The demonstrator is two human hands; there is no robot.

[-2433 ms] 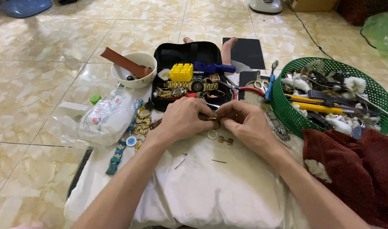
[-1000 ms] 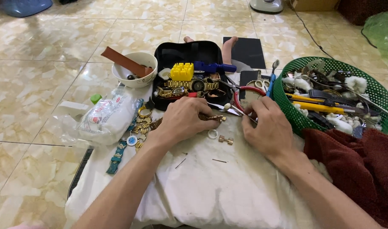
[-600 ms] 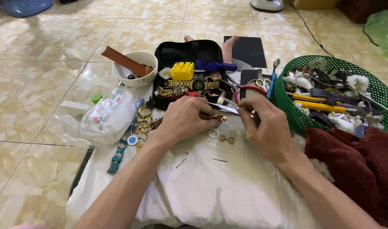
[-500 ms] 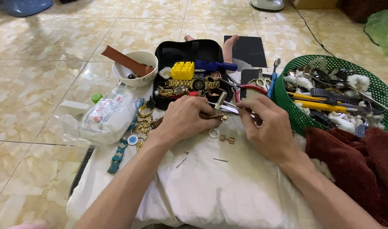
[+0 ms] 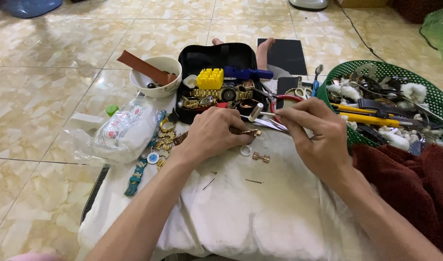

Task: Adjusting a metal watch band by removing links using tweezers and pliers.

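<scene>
My left hand (image 5: 213,131) presses a gold watch bracelet (image 5: 247,131) down onto the white cloth (image 5: 241,212). My right hand (image 5: 312,131) pinches a thin silver tool (image 5: 256,112) whose metal head points left, above the bracelet end. Just below the hands lie a small white ring (image 5: 245,151), a loose gold link (image 5: 261,157) and two thin pins (image 5: 253,181) on the cloth.
A black case (image 5: 216,58) holds watches, a yellow block and a blue tool. A white bowl (image 5: 156,77) with a brown strap stands at left, a plastic bag (image 5: 120,133) and watches beside it. A green basket (image 5: 400,104) of tools and a dark red cloth (image 5: 415,188) are at right.
My right hand left the bracelet, reached toward the tools near the case, and now holds the thin silver tool over the bracelet. My left hand has stayed on the bracelet.
</scene>
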